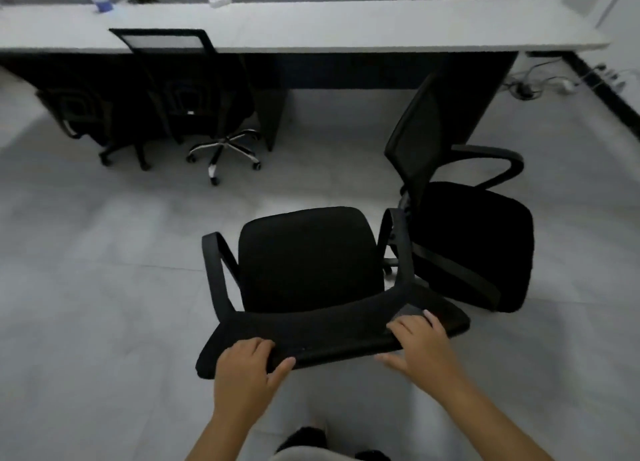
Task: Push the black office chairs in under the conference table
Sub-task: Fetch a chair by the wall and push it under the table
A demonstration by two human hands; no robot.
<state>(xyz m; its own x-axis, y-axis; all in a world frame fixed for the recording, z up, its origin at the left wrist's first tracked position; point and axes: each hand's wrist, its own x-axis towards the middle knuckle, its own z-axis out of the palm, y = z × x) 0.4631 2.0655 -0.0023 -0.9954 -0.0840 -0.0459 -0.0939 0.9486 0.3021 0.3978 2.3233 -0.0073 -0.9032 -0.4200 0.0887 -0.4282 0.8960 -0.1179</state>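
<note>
A black office chair (308, 259) stands on the grey floor right in front of me, its seat facing the white conference table (311, 30). My left hand (247, 367) grips the top edge of its backrest, fingers curled over it. My right hand (420, 344) grips the same edge further right. A second black chair (464, 228) stands just to the right, turned sideways, touching or nearly touching the first chair's armrest. Two more black chairs (194, 89) sit tucked under the table at the left.
On the tabletop are a blue pen cup (102, 1), a plant pot and a white power strip (220, 0) with a cable. Cables and a socket strip (561, 84) lie on the floor at the right by the wall. Open floor lies between the chair and the table.
</note>
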